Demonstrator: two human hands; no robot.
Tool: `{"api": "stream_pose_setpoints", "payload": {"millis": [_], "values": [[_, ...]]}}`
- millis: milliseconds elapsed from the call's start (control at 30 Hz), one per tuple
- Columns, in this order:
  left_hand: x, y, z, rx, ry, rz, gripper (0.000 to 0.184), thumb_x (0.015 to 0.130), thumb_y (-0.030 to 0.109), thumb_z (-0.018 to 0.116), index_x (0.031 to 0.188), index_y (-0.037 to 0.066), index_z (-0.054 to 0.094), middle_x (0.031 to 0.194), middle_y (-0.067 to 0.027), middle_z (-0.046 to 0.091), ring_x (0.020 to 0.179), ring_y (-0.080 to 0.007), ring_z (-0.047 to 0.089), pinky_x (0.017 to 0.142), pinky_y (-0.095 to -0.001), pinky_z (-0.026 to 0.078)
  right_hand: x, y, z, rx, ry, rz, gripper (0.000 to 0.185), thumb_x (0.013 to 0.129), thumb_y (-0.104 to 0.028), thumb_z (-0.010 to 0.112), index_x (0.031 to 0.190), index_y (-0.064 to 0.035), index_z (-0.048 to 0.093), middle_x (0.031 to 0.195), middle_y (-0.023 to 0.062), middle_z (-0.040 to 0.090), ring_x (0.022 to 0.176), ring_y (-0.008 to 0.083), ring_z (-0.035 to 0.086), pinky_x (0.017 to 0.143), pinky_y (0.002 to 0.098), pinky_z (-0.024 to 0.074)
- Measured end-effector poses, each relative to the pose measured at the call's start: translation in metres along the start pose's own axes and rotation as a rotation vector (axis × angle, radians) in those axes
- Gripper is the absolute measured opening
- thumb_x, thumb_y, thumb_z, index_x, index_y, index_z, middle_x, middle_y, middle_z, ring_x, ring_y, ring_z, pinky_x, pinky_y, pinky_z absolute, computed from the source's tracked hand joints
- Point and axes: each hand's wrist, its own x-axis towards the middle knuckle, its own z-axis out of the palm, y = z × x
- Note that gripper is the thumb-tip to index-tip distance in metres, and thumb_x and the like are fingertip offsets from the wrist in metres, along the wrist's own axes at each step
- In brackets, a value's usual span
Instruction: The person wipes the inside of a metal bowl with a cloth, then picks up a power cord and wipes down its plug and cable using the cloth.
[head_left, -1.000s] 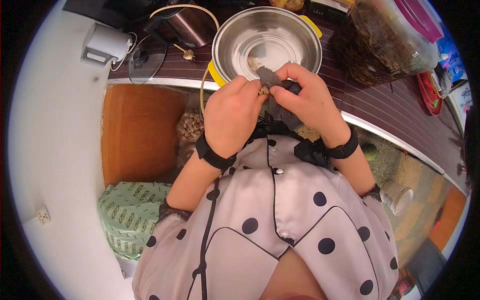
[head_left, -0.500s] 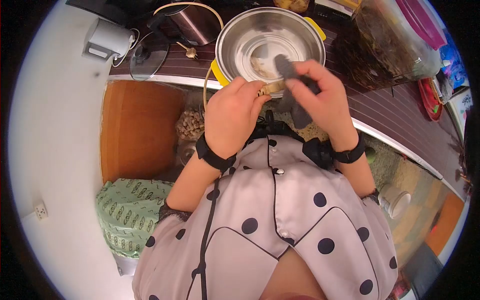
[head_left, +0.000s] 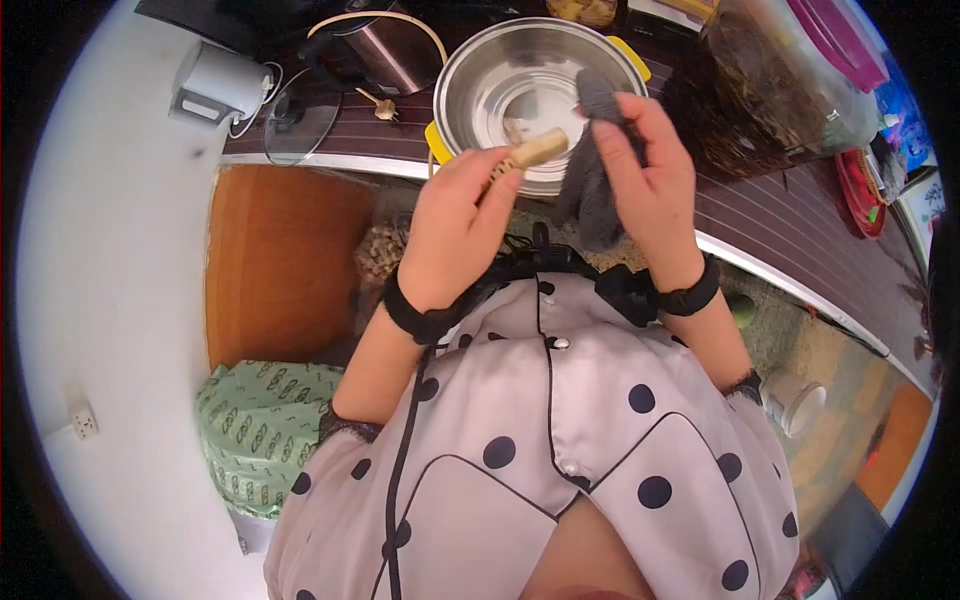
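My left hand (head_left: 455,225) pinches a beige cord connector (head_left: 541,149) by its ribbed end. The connector points up and right, over the near rim of a shiny steel pot (head_left: 462,105) with yellow handles. In my right hand (head_left: 655,185) is a dark grey cloth (head_left: 598,205), bunched between thumb and fingers and hanging down. A small gap shows between cloth and connector. The cord's beige wall plug (head_left: 384,108) lies on the dark counter left of the pot, and part of the cord loops behind it.
A glass lid (head_left: 300,125), a white appliance (head_left: 212,85) and a metallic kettle (head_left: 385,55) stand left of the pot. To the right is a large clear jar (head_left: 780,80) with a purple lid. The counter's pale front edge (head_left: 790,280) runs before me.
The cloth has come away from the connector, moving slightly up and right with my right hand. My left hand has tilted the connector upward, and more of it shows.
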Motion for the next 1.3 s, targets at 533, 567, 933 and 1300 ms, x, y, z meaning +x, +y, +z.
{"api": "stream_pose_setpoints", "payload": {"millis": [533, 567, 933, 1300], "values": [[-0.006, 0.001, -0.003, -0.545, -0.153, -0.448, 0.026, 0.096, 0.02, 0.047, 0.089, -0.002, 0.061, 0.072, -0.0015, 0.057, 0.065, -0.0081, 0.049, 0.06, -0.0238, 0.042, 0.003, 0.003, 0.03, -0.222, -0.175, -0.397, 0.018, 0.081, -0.012, 0.065, 0.099, -0.0104, 0.064, 0.11, 0.0105, 0.059, 0.07, 0.0261, 0.065, 0.061, 0.033, 0.0514], [-0.007, 0.002, -0.002, -0.548, -0.155, -0.453, 0.026, 0.096, 0.02, 0.047, 0.089, -0.002, 0.061, 0.072, -0.0015, 0.057, 0.065, -0.0081, 0.049, 0.06, -0.0238, 0.042, 0.003, 0.001, 0.032, -0.24, -0.156, -0.383, 0.017, 0.083, -0.013, 0.064, 0.099, -0.0091, 0.062, 0.103, 0.0108, 0.061, 0.069, 0.0277, 0.064, 0.061, 0.0343, 0.051], [-0.013, -0.002, 0.0, -0.509, -0.214, -0.485, 0.029, 0.098, 0.026, 0.045, 0.087, 0.003, 0.06, 0.066, 0.0072, 0.045, 0.056, -0.0019, 0.038, 0.048, -0.0182, 0.029, 0.017, 0.007, 0.013, -0.034, -0.04, 0.073, 0.019, 0.093, -0.016, 0.052, 0.107, -0.0032, 0.055, 0.084, 0.0122, 0.068, 0.081, 0.0226, 0.067, 0.068, 0.0314, 0.0499], [-0.01, 0.0, 0.001, -0.035, -0.12, -0.08, 0.021, 0.094, 0.017, 0.049, 0.085, -0.001, 0.053, 0.07, -0.0136, 0.053, 0.064, -0.0282, 0.05, 0.057, -0.0355, 0.041, -0.003, -0.009, 0.023, -0.257, -0.265, -0.243, 0.017, 0.084, -0.018, 0.063, 0.099, -0.0104, 0.062, 0.095, 0.0098, 0.062, 0.077, 0.0301, 0.062, 0.062, 0.0371, 0.0506]]}}
